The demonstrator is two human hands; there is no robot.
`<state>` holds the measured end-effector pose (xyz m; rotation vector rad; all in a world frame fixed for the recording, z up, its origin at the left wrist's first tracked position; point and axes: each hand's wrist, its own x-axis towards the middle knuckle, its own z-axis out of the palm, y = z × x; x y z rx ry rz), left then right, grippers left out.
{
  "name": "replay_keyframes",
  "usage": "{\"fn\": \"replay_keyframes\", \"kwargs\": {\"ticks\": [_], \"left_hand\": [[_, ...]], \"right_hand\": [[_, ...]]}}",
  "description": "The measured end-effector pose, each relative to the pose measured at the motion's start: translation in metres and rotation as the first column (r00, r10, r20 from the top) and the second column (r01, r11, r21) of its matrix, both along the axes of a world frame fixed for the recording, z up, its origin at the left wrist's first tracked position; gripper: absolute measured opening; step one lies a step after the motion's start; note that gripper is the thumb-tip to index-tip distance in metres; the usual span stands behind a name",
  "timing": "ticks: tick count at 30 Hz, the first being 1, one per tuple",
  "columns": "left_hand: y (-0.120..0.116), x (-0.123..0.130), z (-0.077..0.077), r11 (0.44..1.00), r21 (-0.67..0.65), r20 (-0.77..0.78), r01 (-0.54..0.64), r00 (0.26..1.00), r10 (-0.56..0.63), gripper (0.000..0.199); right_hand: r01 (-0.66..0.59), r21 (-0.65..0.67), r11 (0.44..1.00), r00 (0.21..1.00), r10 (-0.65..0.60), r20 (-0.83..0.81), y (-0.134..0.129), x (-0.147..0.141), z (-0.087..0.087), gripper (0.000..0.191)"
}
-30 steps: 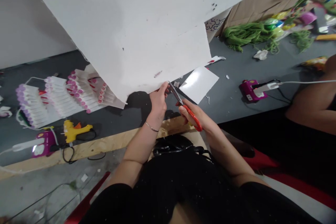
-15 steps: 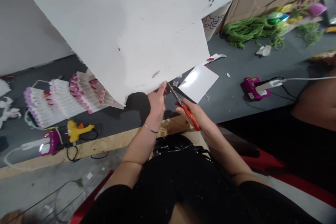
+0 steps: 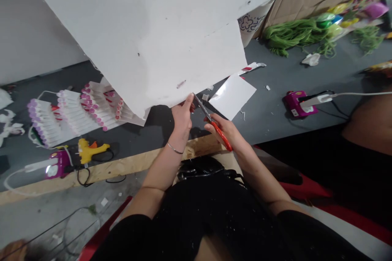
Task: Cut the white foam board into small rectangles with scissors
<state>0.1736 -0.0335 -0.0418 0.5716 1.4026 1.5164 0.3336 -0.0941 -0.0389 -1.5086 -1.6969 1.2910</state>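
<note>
Slightly drawn back since the earlier frame, the lower-left corner of one large white sheet [image 3: 183, 40] now uncovers more of the white card [image 3: 140, 121] beneath. The left hand [image 3: 182, 119] pinches the sheet's lower edge, thumb on top; the right hand [image 3: 226, 128] is closed around one pair of scissors [image 3: 219, 132], blade tips beside the left thumb. Right of them, one square white piece [image 3: 233, 97] lies on the grey table [image 3: 269, 116]. Leftward sit four fanned rows of tipped white sticks [image 3: 70, 110] and one yellow glue gun [image 3: 88, 151]; two purple adapters [image 3: 296, 104] flank the hands, well apart.
</note>
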Motion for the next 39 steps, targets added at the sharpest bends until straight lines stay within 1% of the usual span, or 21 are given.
{"fn": "replay_keyframes", "kwargs": {"ticks": [4,9,13,18,21,27,32,35,39], "left_hand": [[0.001,-0.002,0.001,1.0,0.012,0.066,0.013,0.998,-0.014,0.039],[-0.002,-0.003,0.002,0.999,-0.029,0.094,0.025,0.995,-0.022,0.036],[-0.006,0.0,0.006,0.999,-0.037,0.137,0.036,0.99,-0.031,0.03],[-0.006,0.001,0.013,0.998,-0.057,0.181,0.037,0.983,-0.026,0.022],[-0.006,0.0,0.013,0.997,-0.056,0.201,0.045,0.979,-0.032,0.019],[-0.006,0.0,0.01,0.996,-0.034,0.182,0.088,0.98,-0.081,0.027],[-0.009,0.001,0.01,0.994,-0.007,0.236,0.11,0.966,-0.106,0.033],[-0.01,0.001,0.011,0.995,0.027,0.277,0.092,0.956,-0.096,0.037],[-0.01,0.001,0.013,0.999,0.016,0.278,0.046,0.959,-0.049,0.04]], "right_hand": [[0.005,0.036,0.999,1.0,-0.004,-0.029,0.001,-0.001,-0.002,0.047],[-0.014,0.067,0.998,0.997,0.019,-0.079,0.004,-0.005,-0.007,0.046],[-0.011,0.1,0.995,0.992,0.023,-0.123,0.007,-0.007,-0.012,0.047],[-0.005,0.083,0.997,0.994,0.015,-0.113,0.009,-0.01,-0.012,0.043],[0.008,0.075,0.997,0.996,-0.001,-0.094,0.009,-0.011,-0.01,0.044],[0.027,0.058,0.998,0.992,-0.02,-0.123,0.009,-0.012,-0.006,0.044],[0.067,0.071,0.995,0.99,-0.057,-0.131,0.007,-0.016,-0.004,0.045],[0.081,0.073,0.994,0.988,-0.07,-0.141,0.005,-0.018,-0.006,0.046],[0.094,0.071,0.993,0.98,-0.079,-0.183,0.005,-0.018,-0.009,0.046]]}}
